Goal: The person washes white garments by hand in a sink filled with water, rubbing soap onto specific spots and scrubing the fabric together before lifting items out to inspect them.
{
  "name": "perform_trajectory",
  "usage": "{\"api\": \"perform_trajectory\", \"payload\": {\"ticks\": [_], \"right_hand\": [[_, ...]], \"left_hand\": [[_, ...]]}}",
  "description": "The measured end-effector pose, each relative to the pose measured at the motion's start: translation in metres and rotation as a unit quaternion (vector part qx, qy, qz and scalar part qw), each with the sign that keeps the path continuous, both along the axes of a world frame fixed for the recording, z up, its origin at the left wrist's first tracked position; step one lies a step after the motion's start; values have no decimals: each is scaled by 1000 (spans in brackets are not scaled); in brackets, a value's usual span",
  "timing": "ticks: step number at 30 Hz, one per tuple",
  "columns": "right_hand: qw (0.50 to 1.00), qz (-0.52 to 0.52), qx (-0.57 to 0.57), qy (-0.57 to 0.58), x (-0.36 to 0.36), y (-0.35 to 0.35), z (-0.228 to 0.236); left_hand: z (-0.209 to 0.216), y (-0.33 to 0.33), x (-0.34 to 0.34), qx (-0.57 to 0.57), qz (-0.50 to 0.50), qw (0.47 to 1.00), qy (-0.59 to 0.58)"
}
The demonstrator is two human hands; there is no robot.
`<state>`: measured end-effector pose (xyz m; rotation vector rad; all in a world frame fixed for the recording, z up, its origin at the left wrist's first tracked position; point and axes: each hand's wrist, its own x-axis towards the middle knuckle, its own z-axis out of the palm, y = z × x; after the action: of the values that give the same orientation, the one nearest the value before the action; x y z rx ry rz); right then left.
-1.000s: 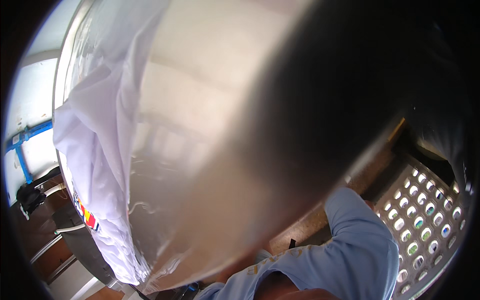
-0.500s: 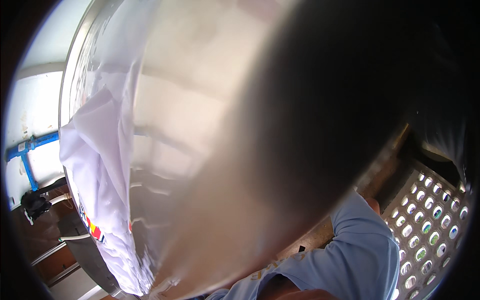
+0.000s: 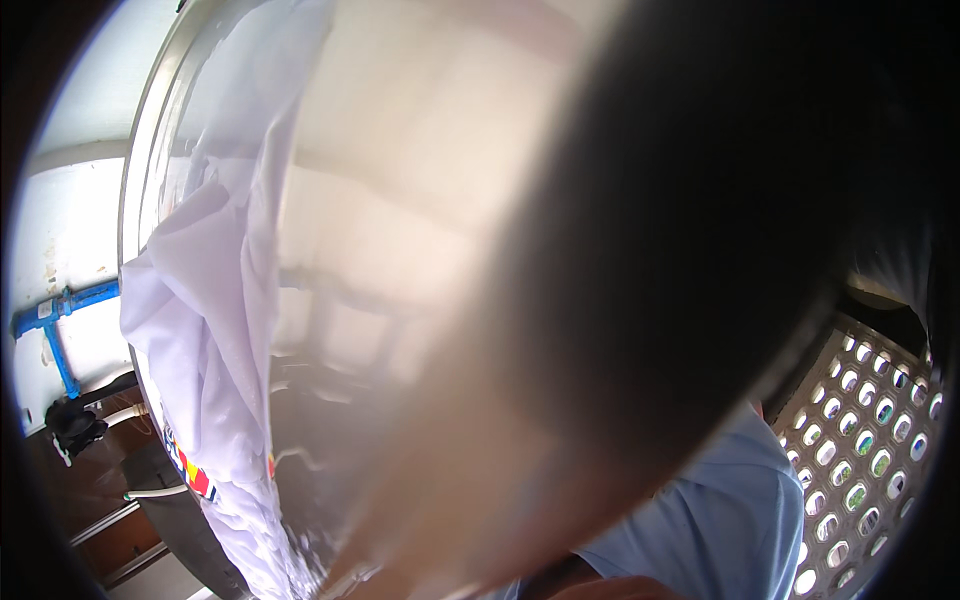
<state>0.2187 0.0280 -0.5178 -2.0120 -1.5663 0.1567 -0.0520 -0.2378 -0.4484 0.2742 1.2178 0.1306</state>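
The blurred sheet [image 3: 390, 400] now hides more blue shirt [image 3: 735, 500], near white cloth [image 3: 205, 330]; fingers unseen, grip I cannot tell.

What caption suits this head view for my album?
Rumpled white cloth, a blue pipe, a blue shirt and a holey panel.

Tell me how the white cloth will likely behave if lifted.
The white cloth will probably be floppy, since it lies in loose, soft folds. It seems unlikely to roll, as its outline is slumped and uneven. It may be heavy for its size if wet: the glossy, rippled surface beside it could be water, though I can't be sure.
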Motion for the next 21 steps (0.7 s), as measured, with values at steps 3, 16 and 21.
{"api": "perform_trajectory", "payload": {"ticks": [3,16,21], "right_hand": [[983,-163,-71,-50,60,6,-25],[960,233,68,141,-97,-52,23],[994,-87,-9,-66,17,-17,-13]], "left_hand": [[1,7,5,2,-27,1000,-9],[7,1,-2,7,11,1000,-5],[8,3,4,1,-5,1000,-8]]}}
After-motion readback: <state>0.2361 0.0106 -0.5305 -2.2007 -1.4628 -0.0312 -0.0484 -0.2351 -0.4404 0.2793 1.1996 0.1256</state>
